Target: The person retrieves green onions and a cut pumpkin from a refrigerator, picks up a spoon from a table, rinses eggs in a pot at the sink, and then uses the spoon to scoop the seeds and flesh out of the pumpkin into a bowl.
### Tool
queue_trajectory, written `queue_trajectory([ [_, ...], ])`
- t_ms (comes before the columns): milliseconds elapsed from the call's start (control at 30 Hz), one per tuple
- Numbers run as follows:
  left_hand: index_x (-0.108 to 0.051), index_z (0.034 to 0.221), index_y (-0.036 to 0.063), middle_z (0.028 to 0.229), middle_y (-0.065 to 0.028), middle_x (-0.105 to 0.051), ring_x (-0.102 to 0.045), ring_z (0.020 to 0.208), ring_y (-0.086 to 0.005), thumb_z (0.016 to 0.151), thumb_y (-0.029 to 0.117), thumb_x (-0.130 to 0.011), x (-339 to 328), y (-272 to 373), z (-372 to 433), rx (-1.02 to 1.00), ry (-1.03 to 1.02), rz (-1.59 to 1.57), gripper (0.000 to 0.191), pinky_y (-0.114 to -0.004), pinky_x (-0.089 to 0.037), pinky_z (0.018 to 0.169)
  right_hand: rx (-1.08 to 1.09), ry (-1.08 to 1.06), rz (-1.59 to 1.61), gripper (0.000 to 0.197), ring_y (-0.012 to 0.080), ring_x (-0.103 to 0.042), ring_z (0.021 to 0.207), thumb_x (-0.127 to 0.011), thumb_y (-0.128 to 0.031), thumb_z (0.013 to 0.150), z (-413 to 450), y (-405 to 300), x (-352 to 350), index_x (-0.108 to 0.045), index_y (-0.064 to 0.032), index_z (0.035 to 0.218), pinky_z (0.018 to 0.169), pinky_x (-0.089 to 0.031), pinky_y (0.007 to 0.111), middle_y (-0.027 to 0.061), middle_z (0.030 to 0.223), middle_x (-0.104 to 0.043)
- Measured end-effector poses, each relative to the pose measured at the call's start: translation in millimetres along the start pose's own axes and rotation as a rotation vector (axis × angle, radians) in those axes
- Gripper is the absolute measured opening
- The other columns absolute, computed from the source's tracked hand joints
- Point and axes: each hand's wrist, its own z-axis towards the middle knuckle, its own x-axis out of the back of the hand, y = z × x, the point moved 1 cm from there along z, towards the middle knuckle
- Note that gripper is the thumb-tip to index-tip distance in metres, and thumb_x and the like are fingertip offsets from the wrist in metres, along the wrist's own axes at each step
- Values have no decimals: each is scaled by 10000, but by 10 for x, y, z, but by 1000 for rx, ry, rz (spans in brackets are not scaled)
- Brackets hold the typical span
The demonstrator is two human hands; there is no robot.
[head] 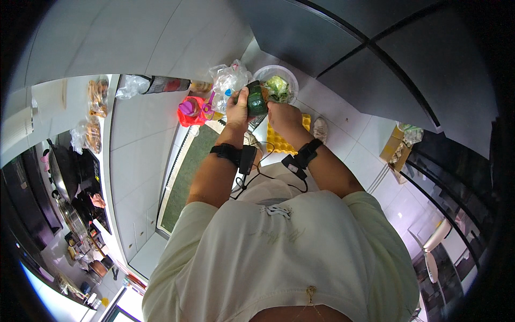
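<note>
My left hand [238, 108] grips a dark green, glossy-skinned vegetable [256, 101], perhaps a piece of squash, with the thumb along its near left side. Close against its right edge is my right hand [284, 118], its fingers curled; whether they hold a small tool or pinch the vegetable is hidden. Beyond both hands, on the floor, stands a clear plastic bin [295, 78] with leafy green scraps [277, 88] inside. A yellow egg tray [281, 141] lies below my right wrist.
Left of the bin are clear plastic bags [231, 78] and a purple-lidded bottle [188, 108] in a red bag [189, 119]. A green mat [183, 181] lies along the cabinets. A wok [62, 173] sits on the stove at left. Dark cabinet doors [342, 52] rise at upper right.
</note>
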Motion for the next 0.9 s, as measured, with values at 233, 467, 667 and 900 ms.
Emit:
queue_trajectory([
  [233, -351, 1251, 110, 1087, -110, -536, -591, 873, -257, 687, 481, -731, -41, -88, 119, -7, 118, -24, 775, -434, -519, 637, -90, -44, -81, 103, 300, -611, 729, -533, -171, 785, 236, 176, -18, -595, -114, 844, 617, -467, 409, 111, 747, -621],
  [467, -402, 1220, 121, 1083, -102, -551, -582, 928, -253, 764, 570, -597, 286, 20, 306, -29, -22, -31, 670, -414, -517, 671, -155, -8, -51, 154, 296, -630, 790, -487, -208, 856, 188, 347, 177, -606, -126, 909, 653, -480, 406, 118, 834, -647],
  [667, -393, 1305, 130, 1273, -99, -475, -499, 1141, -258, 824, 701, -284, 314, 220, -1, 108, -473, -143, 754, -425, -446, 919, 116, 204, 296, 186, 317, -615, 741, -486, -255, 881, -89, 380, 499, -582, -130, 978, 637, -476, 405, 131, 817, -634],
  [900, -399, 1296, 74, 1273, -115, -475, -468, 1177, -268, 818, 692, -311, 309, 216, -103, 103, -583, -208, 786, -444, -389, 978, 425, 96, 117, 150, 299, -611, 731, -514, -152, 864, -299, -63, 821, -572, -102, 993, 625, -472, 369, 119, 805, -628],
])
